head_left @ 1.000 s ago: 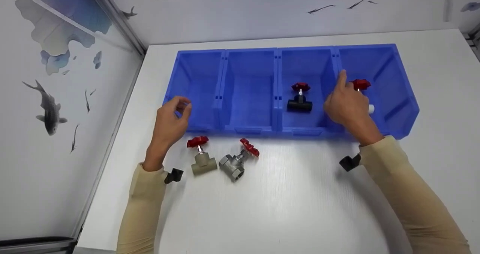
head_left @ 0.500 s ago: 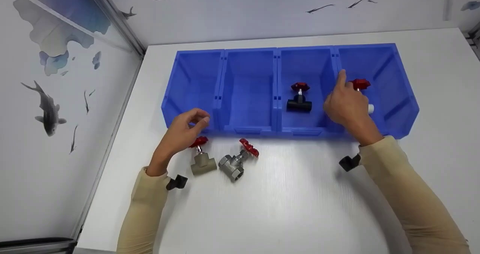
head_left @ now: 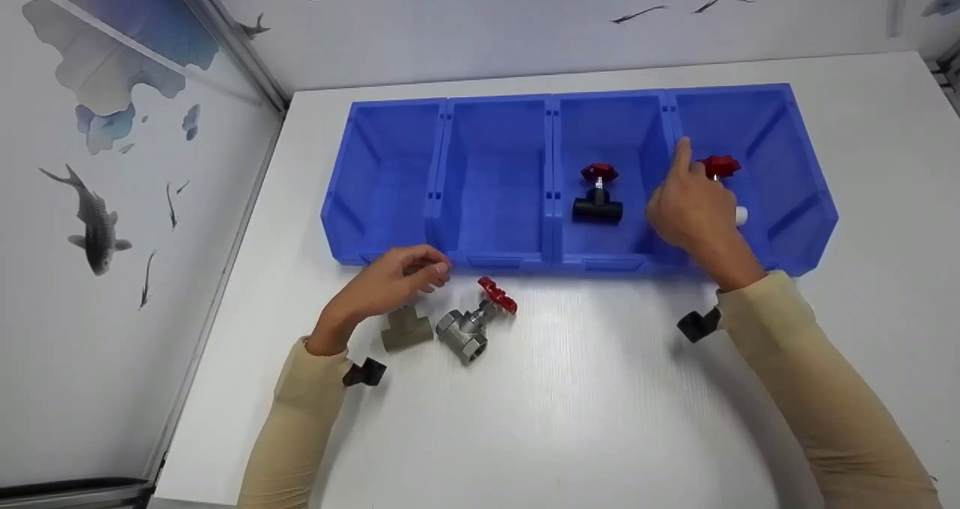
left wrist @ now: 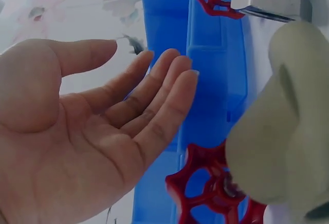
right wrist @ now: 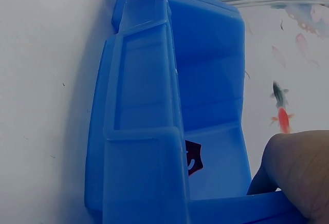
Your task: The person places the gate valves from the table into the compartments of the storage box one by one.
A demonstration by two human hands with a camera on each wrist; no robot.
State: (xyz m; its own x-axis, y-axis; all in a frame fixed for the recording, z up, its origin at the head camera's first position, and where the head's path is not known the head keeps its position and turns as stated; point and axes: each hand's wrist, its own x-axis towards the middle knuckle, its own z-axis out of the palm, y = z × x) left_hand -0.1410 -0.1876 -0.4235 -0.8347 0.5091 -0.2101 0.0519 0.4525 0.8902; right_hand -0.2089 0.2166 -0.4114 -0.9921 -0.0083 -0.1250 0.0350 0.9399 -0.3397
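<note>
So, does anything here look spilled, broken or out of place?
Nothing visible looks spilled or broken. Slightly odd, perhaps: the beige valve and metal valve lie on the white table, in front of the blue bins, while the black valve sits inside one.

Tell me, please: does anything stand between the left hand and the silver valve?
Nothing visible does: only table shows between the left hand and the silver valve. The beige valve, partly hidden by the hand, lies left of the silver one.
</note>
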